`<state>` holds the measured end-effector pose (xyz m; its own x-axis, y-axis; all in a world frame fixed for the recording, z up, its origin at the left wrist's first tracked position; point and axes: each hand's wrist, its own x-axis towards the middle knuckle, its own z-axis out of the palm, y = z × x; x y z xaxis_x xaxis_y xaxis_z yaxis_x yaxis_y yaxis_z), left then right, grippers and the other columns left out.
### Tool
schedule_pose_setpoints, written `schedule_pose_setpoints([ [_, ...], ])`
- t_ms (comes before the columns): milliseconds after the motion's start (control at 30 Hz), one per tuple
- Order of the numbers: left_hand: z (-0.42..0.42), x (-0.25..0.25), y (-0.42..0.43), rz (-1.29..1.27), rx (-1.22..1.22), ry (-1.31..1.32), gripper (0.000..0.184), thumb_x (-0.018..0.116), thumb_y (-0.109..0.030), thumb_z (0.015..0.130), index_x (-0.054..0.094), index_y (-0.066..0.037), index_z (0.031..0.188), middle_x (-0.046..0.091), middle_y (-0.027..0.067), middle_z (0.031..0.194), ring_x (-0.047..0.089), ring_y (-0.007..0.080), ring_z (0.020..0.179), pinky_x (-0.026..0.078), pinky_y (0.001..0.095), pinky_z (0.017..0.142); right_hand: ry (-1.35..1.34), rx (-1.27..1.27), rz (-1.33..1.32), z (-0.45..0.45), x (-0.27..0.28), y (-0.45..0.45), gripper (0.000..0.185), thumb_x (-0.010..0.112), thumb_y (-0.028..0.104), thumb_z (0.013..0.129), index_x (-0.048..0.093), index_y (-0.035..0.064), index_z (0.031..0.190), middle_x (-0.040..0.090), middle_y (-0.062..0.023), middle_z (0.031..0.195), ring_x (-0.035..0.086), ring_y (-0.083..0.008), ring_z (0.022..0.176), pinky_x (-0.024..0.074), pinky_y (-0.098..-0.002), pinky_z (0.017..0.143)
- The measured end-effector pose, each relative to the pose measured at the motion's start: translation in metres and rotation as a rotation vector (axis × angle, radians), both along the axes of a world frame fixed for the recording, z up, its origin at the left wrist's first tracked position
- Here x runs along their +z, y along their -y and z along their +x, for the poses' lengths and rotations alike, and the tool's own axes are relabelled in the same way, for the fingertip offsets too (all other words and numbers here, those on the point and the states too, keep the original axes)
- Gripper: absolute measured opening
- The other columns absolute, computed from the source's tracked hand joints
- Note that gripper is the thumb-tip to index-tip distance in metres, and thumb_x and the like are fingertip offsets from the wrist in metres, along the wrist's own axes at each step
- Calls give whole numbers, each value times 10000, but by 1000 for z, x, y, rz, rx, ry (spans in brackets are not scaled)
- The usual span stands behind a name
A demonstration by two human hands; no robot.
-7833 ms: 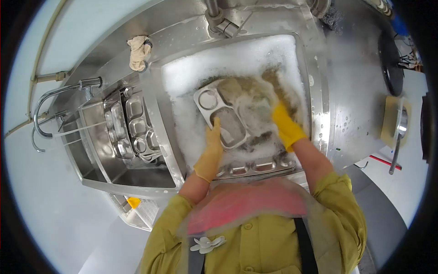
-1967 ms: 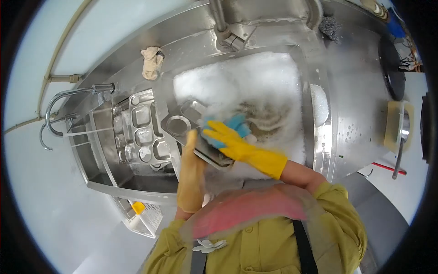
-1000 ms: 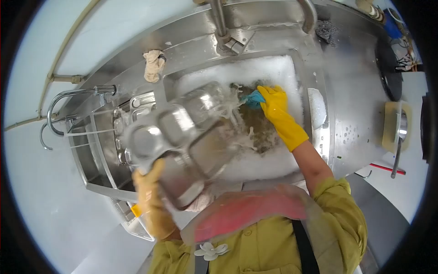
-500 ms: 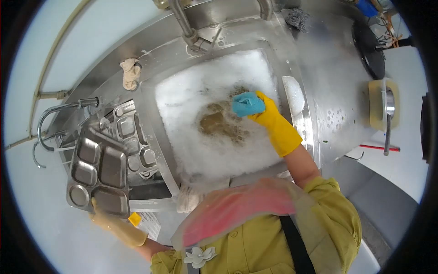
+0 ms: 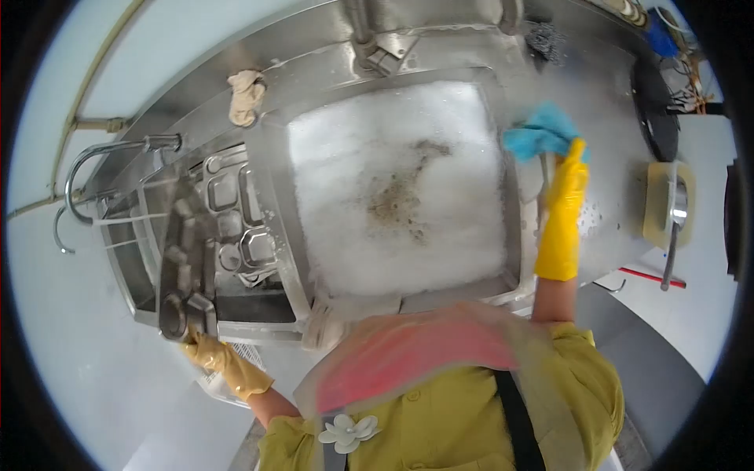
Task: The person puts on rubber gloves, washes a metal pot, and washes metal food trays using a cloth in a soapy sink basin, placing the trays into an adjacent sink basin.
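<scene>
My left hand (image 5: 216, 355), in a tan rubber glove, is closed on the near edge of a steel compartment tray (image 5: 185, 267). The tray is steeply tilted and slightly blurred, over the left basin. More compartment trays (image 5: 230, 224) lie in that basin, right of the held one. My right hand (image 5: 569, 184), in a yellow rubber glove, grips a blue cloth (image 5: 542, 133) above the counter to the right of the sink. White foam (image 5: 345, 157) fills the large middle sink (image 5: 512, 259), with a brownish patch in the centre.
At the left, a curved faucet (image 5: 86, 165) runs water. Another faucet (image 5: 377, 55) stands behind the foam. A beige rag (image 5: 246, 96) and a grey scouring pad (image 5: 545, 41) lie on the back ledge. Rightward are a black lid (image 5: 656, 118) and a yellowish container (image 5: 658, 208) with a ladle (image 5: 677, 212).
My right hand has carried the blue cloth from above the foam rightward to the counter. The tray in my left hand has turned from facing up to nearly edge-on.
</scene>
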<state>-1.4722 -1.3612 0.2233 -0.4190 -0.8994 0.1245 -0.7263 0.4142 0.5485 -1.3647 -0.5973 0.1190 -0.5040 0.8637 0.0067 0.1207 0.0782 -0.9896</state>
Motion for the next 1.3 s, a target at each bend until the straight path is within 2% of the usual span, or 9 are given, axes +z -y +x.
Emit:
schedule_pose_setpoints([
  [267, -36, -11, 48, 620, -143, -211, 702, 744, -470, 910, 584, 46, 1358, 668, 239, 1282, 697, 350, 1076, 577, 421, 892, 648, -76, 643, 67, -38, -111, 516, 534, 472, 1048, 638, 45, 1318, 686, -157, 1258, 656, -339, 1157, 497, -365, 1012],
  [433, -61, -60, 48, -212, -265, 174, 738, 726, -443, 931, 510, 69, 1417, 609, 264, 1376, 652, 373, 1190, 534, 422, 984, 688, -93, 825, 55, -37, -95, 359, 614, 346, 1001, 684, 38, 1170, 712, -181, 1135, 691, -339, 1014, 526, -396, 903],
  [467, -73, -51, -6, -472, -269, 180, 652, 694, -366, 968, 517, 86, 1404, 605, 256, 1389, 608, 368, 1265, 489, 425, 1046, 522, -85, 765, 43, -28, -85, 391, 618, 386, 1001, 687, 35, 1158, 713, -181, 1159, 688, -345, 1049, 523, -401, 925],
  [633, -70, -43, -231, 159, -1066, -162, 329, 551, -110, 1031, 629, 66, 1297, 694, 183, 1224, 644, 267, 1139, 487, 352, 1000, 879, -493, 1022, 56, -12, -89, 405, 647, 468, 951, 723, 72, 913, 710, -193, 861, 668, -433, 826, 534, -463, 756],
  [800, -63, -44, -321, 93, -1682, 205, 312, 599, -119, 1010, 659, 33, 1276, 729, 138, 1159, 662, 221, 1052, 495, 353, 964, 729, -408, 408, 54, 47, -66, 502, 502, 498, 1056, 741, 61, 990, 682, -94, 740, 665, -271, 737, 512, -422, 686],
  [933, -30, -49, -387, 730, -1433, 205, 347, 674, -157, 975, 670, -21, 1294, 742, 112, 1129, 667, 231, 1050, 505, 367, 970, -800, 575, -795, 84, 18, -120, 430, 499, 387, 1079, 658, 14, 1221, 720, -53, 977, 681, -211, 818, 548, -314, 720],
  [1100, 4, -55, -473, 1115, -1894, 385, 926, 884, -221, 790, 394, -104, 1567, 576, 156, 1433, 538, 303, 1336, 396, 419, 1153, -1041, -2, -1117, -37, 47, 2, 571, 501, 280, 1070, 364, -20, 1537, 456, -181, 1559, 517, -348, 1363, 462, -500, 1113],
  [1167, 27, -34, -504, 1055, -2086, 373, 1064, 910, -270, 738, 304, -105, 1597, 390, 195, 1585, 473, 332, 1396, 369, 422, 1193, -1173, -14, -1298, -59, 17, 20, 551, 498, 240, 1065, 372, -17, 1535, 428, -181, 1585, 450, -367, 1422, 396, -539, 1164],
  [1300, 67, -28, -527, 1005, -2027, 465, 948, 861, -228, 810, 333, -137, 1592, 503, 170, 1460, 506, 314, 1319, 409, 430, 1128, -1286, -43, -1469, -88, -7, 52, 538, 496, 202, 1061, 371, -10, 1540, 433, -179, 1584, 426, -380, 1442, 375, -552, 1183],
])
